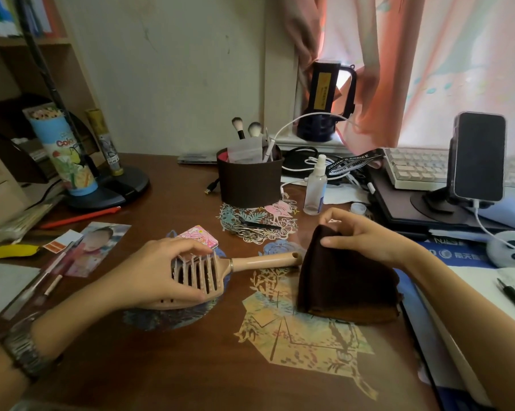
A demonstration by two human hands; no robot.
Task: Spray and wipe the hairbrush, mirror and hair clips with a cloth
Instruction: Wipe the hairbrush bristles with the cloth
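Dark wooden desk, pretty cluttered. One brown cloth sits tented just right of the one beige vented hairbrush; right hand pinches its peak, left hand grips the brush head. One spray bottle behind the brush, plus maybe two hair clips, hard to tell.

You've got one hairbrush, one brown cloth, one spray bottle, two makeup brushes, one phone and one keyboard there.
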